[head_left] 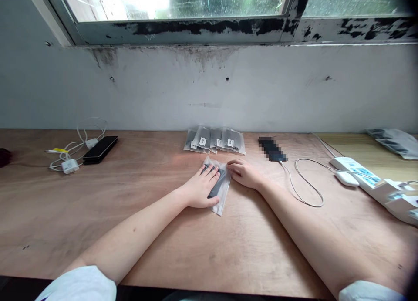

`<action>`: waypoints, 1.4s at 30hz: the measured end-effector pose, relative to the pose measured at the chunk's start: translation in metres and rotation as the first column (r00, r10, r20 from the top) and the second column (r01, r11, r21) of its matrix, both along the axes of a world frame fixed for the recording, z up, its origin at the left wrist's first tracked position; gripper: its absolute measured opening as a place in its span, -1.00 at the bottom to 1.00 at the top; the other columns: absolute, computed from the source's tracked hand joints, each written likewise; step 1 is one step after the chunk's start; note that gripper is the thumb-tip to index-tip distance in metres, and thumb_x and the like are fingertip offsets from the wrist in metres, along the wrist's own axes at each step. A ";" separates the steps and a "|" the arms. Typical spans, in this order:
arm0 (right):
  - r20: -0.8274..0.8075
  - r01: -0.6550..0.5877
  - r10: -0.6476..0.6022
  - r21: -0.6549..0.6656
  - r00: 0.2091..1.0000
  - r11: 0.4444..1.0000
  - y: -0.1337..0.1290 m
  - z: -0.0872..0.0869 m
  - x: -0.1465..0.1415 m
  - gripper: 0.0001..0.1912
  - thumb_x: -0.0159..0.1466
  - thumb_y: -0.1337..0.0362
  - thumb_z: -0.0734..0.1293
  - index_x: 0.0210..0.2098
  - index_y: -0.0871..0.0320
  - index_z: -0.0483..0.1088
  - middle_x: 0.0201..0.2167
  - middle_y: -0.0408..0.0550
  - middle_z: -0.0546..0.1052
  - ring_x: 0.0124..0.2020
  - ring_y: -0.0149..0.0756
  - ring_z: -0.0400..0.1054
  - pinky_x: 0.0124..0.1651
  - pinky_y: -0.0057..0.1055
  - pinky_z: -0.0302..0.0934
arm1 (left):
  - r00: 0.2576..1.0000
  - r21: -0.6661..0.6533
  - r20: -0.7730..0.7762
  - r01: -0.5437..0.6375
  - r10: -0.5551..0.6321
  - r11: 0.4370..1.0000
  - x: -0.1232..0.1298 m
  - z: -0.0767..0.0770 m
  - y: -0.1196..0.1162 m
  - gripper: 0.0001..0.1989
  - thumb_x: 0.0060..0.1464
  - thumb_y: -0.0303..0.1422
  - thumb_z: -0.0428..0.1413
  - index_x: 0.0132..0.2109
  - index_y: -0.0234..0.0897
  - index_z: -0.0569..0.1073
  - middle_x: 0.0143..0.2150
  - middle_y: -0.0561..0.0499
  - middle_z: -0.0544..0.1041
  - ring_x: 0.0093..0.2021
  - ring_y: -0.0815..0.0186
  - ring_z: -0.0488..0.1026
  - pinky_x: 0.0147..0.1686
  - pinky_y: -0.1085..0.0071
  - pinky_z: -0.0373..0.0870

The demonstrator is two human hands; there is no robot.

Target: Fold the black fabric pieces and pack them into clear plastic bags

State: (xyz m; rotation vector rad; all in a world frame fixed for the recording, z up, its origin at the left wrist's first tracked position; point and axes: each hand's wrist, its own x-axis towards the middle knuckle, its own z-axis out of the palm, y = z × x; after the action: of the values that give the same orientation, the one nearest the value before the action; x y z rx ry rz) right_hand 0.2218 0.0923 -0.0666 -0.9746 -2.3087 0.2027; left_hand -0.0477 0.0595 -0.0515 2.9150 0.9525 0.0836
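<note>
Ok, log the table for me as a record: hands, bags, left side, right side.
Left hand: spread flat on a translucent bag with a dark item inside
Right hand: fingers curled at that bag's right edge; grip unclear
Behind: overlapping labelled bags
Left side: black slab beside white corded adapters
Right side: pixelated dark device; white power strip

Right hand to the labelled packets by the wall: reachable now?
Probably yes: the right hand, at the edge of the clear bag, is near the labelled packets, with nothing visible in between.
</note>
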 end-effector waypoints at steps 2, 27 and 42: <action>-0.001 -0.007 0.007 -0.023 1.000 1.000 0.002 -0.001 -0.001 -0.70 0.28 0.44 0.28 -0.08 0.09 0.56 -0.02 0.05 0.57 -0.01 -0.16 0.47 0.08 -0.21 0.37 | 1.000 -0.001 -0.001 0.001 -0.001 1.000 0.000 0.001 0.000 -0.06 0.19 0.14 -0.03 0.48 -0.39 -0.05 0.53 -0.25 -0.18 0.52 -0.08 -0.32 0.44 -0.03 -0.39; 0.061 0.118 -0.117 -0.017 0.991 0.993 0.004 -0.001 0.002 -0.75 0.28 0.47 0.27 -0.17 0.14 0.54 -0.13 0.06 0.56 -0.10 -0.17 0.44 0.02 -0.26 0.36 | 0.994 0.022 0.103 0.034 -0.037 0.999 -0.012 0.006 0.019 -0.07 0.11 0.08 0.13 0.48 -0.23 0.05 0.55 -0.18 -0.20 0.52 -0.11 -0.27 0.44 -0.06 -0.26; -0.051 0.326 -0.328 -0.039 0.943 0.945 0.002 -0.002 0.005 -0.75 0.29 0.41 0.25 -0.09 0.10 0.47 -0.03 0.04 0.47 -0.10 -0.18 0.43 -0.03 -0.27 0.34 | 0.927 -0.049 0.189 -0.322 0.325 0.946 -0.026 -0.017 0.041 -0.16 0.24 0.13 -0.03 0.47 -0.27 0.04 0.50 -0.27 0.03 0.50 -0.10 -0.11 0.40 -0.21 -0.18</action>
State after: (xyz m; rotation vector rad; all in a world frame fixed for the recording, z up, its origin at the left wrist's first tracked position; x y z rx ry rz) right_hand 0.2265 0.0939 -0.0682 -1.3317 -2.0598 0.1254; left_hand -0.0739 0.1010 -0.0682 2.6408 1.3763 0.3701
